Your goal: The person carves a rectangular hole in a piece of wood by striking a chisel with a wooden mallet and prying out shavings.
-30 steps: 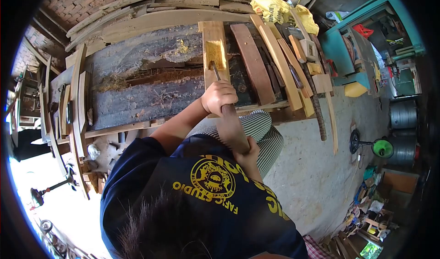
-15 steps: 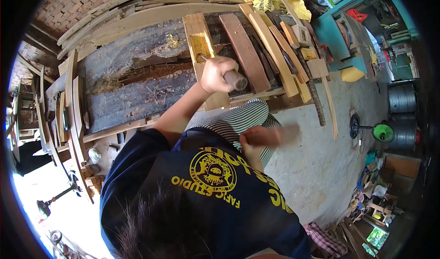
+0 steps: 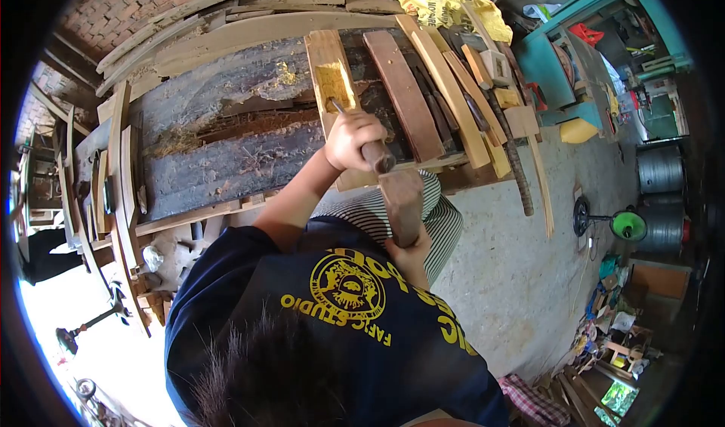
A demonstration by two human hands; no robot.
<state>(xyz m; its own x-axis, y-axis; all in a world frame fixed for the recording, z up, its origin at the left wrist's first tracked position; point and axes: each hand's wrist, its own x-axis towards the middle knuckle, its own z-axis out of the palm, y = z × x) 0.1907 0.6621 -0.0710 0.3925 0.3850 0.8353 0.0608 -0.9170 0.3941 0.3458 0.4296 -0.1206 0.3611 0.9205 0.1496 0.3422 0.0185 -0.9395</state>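
My left hand point(image 3: 353, 140) is wrapped round the wooden handle of a chisel point(image 3: 377, 155). Its narrow metal blade comes out beyond the fist, over a hollowed recess in a light wooden block point(image 3: 323, 47). Part of the block is hidden under the hand and forearm. In my right hand point(image 3: 410, 258) is a dark wooden mallet point(image 3: 402, 209), whose upper end is right at the butt of the chisel handle. To the right of the block, a reddish-brown board point(image 3: 402, 95) lies lengthwise beside it.
The dark, rough workbench point(image 3: 219, 163) carries scattered wood chips. Several wooden strips point(image 3: 453, 87) and tools lie at its right end, near a yellow bag point(image 3: 453, 8). Planks point(image 3: 124, 178) lean at the left. A green fan point(image 3: 627, 225) stands on the floor.
The mallet has swung from the right, where it was blurred, to the chisel's butt. My left hand still grips the chisel, its handle now tilted slightly differently.
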